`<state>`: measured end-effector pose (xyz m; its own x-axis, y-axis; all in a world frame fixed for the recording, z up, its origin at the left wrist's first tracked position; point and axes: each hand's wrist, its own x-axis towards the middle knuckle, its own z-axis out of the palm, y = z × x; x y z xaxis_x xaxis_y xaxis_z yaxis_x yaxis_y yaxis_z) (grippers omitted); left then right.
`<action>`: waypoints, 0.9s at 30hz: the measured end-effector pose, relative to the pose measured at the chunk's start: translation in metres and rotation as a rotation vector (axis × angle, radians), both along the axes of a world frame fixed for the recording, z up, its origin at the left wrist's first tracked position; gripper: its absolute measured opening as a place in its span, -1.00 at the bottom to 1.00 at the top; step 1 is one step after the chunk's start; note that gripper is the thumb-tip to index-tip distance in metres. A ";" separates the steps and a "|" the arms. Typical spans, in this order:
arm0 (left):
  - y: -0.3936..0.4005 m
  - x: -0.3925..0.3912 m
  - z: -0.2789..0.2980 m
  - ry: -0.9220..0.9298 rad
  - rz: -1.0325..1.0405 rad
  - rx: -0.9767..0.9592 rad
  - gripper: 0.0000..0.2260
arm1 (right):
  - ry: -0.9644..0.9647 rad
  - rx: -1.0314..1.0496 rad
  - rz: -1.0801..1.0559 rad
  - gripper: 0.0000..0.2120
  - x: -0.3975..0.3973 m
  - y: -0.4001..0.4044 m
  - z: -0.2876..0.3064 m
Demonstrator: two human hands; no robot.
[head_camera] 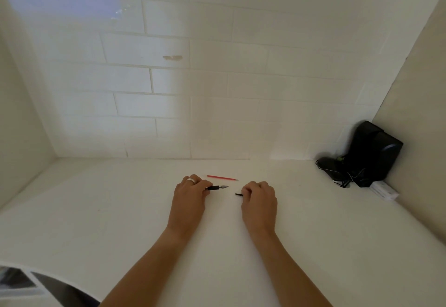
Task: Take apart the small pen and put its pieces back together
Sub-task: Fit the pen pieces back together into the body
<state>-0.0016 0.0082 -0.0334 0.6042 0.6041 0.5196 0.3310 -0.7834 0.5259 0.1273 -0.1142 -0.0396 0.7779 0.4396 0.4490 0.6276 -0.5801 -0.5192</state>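
My left hand [190,194], with a white ring on one finger, pinches a black pen piece with a silver pointed tip [217,187]; the tip points right. My right hand [259,198] grips a second small black pen piece [239,194], whose end sticks out to the left of the fingers. A gap separates the two pieces. A thin red refill [222,177] lies on the white table [120,210] just beyond both hands, touching neither.
A black speaker-like device with tangled cables [364,154] sits in the far right corner. A small white box [383,192] lies beside it. A white tiled wall [217,89] rises behind the table, with side walls left and right.
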 end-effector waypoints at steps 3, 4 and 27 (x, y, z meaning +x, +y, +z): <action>-0.001 0.000 0.000 0.017 -0.012 -0.017 -0.73 | 0.039 0.067 0.158 -0.90 -0.003 0.001 0.003; -0.001 0.000 0.000 0.020 -0.015 -0.030 -0.72 | 0.043 0.095 0.193 -0.91 -0.004 0.001 0.004; -0.002 -0.001 0.004 0.011 -0.108 -0.056 -0.71 | 0.147 0.225 0.480 -0.82 -0.002 -0.002 0.007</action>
